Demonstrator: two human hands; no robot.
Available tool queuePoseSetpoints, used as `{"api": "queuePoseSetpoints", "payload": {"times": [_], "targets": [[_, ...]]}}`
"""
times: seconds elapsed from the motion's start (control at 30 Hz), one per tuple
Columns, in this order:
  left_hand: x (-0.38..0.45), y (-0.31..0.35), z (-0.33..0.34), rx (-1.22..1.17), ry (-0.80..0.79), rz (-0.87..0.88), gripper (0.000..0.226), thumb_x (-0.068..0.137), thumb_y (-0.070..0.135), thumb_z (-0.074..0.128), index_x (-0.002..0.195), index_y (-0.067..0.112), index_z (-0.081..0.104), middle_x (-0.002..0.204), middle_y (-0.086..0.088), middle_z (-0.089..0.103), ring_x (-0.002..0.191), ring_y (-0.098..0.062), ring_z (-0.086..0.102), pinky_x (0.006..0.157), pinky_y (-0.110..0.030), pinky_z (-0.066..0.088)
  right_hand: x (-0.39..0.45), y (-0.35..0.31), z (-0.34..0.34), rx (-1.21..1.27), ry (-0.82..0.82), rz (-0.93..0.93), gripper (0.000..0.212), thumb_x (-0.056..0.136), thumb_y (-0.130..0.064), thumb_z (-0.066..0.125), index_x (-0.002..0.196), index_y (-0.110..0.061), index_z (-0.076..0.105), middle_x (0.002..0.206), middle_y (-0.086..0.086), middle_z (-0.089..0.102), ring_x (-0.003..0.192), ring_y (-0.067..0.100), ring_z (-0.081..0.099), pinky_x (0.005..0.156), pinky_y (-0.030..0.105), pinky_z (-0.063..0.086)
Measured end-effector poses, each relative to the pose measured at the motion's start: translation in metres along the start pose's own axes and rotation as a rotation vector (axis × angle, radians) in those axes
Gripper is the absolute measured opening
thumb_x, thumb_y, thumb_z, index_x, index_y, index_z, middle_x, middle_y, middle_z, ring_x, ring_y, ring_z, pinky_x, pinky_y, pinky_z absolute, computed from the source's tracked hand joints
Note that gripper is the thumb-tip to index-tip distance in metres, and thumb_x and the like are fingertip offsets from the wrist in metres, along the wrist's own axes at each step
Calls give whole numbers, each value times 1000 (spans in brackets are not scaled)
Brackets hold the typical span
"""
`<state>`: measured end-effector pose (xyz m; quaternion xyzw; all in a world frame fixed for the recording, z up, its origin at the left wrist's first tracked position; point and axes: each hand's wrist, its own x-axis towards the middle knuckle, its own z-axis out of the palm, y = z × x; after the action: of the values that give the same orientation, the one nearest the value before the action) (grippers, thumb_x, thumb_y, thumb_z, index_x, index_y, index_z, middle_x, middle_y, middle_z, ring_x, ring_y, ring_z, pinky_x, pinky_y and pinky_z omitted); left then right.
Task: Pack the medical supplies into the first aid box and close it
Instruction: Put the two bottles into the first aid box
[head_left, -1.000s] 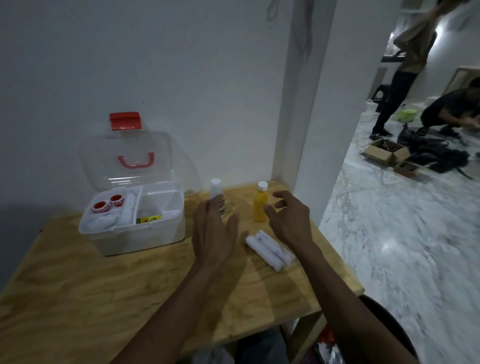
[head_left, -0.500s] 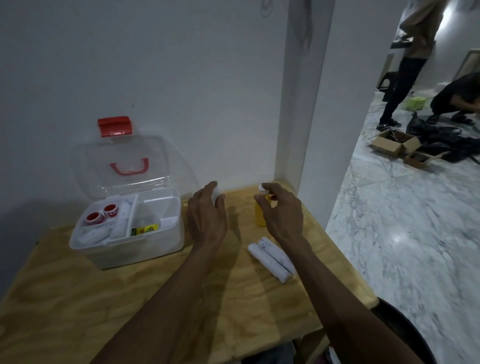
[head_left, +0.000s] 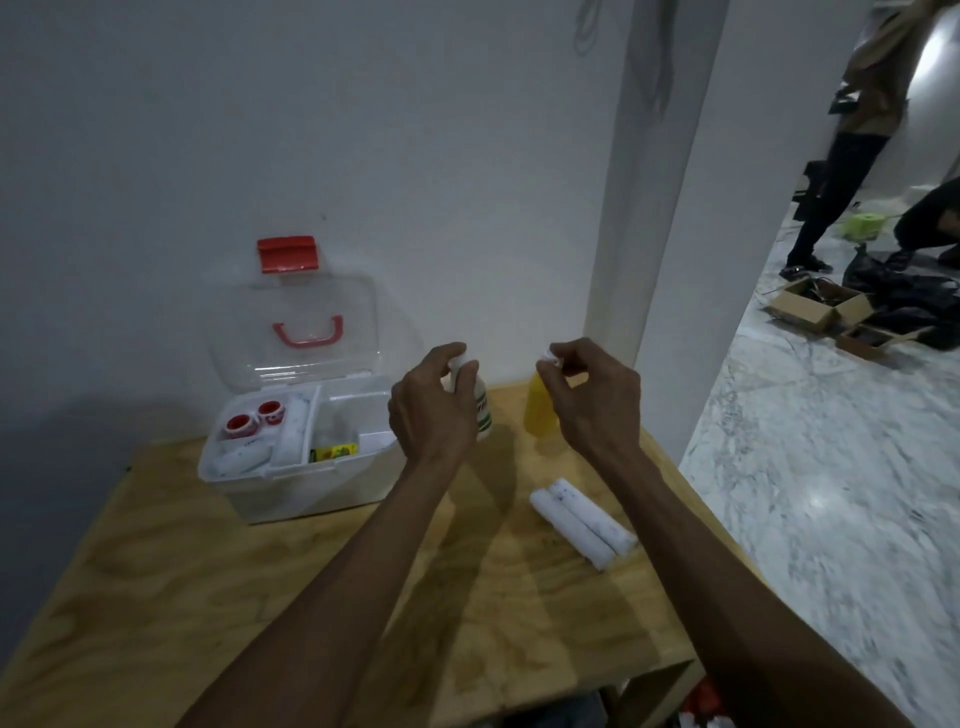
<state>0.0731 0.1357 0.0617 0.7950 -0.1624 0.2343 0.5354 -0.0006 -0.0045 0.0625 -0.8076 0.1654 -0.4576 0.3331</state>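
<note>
Picking up the two bottles, by the look of it. Left hand (head_left: 434, 410) pinching the cap of the white bottle (head_left: 480, 410), right hand (head_left: 592, 400) pinching the cap of the yellow bottle (head_left: 537, 415); each grip closed on its cap, both bottles upright near the back of the desk (head_left: 156, 571), whether lifted yet not clear.

Next, probably: lifting both straight up and carrying them left to the first aid box (head_left: 311, 467), just left of the left grip, lid (head_left: 291, 327) propped open. Roomier right compartment looks the likelier landing spot; left one already holding red-capped jars (head_left: 241, 423) and white rolls.

Two bandage rolls (head_left: 582, 519) lying below the right grip, yet to be packed. Little in the way; cap-only holds may let the bottles swing or slip. People and cardboard boxes (head_left: 821, 309) on the floor well off right.
</note>
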Motion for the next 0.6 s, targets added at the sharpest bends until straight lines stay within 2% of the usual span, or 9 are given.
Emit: {"api": "queuePoseSetpoints", "payload": {"times": [0.13,0.3,0.43,0.6], "targets": [[20,8,-50,-66,84,45,20,83,35,69,101,28,72,92,3,76,80,-12,72,75,-38,58,5,-45,8,121,-5,-48,13,88,-27,70,95,-17,73,82,-9,70,78,4,66,71,32,56],[54,-7,-111,-29,166,2,21,79,34,73,98,25,74,88,2,76,77,-6,71,81,-37,57,-1,-95,41,234,-74,-88,13,86,-24,72,97,-16,71,83,-9,70,80,3,66,72,25,55],[72,-28,-134,-18,157,-34,20,79,30,74,98,23,73,90,-2,76,77,-8,71,79,-36,59,-10,-113,79,288,-118,-90,13,86,-23,72,96,-15,71,85,-5,72,80,5,66,72,33,57],[79,-56,-128,-23,76,-48,17,79,26,75,95,18,72,85,-5,75,76,-12,71,74,-39,60,-21,-109,110,209,-196,-114,13,88,-23,69,97,-13,70,88,1,73,83,15,68,74,43,57]]}}
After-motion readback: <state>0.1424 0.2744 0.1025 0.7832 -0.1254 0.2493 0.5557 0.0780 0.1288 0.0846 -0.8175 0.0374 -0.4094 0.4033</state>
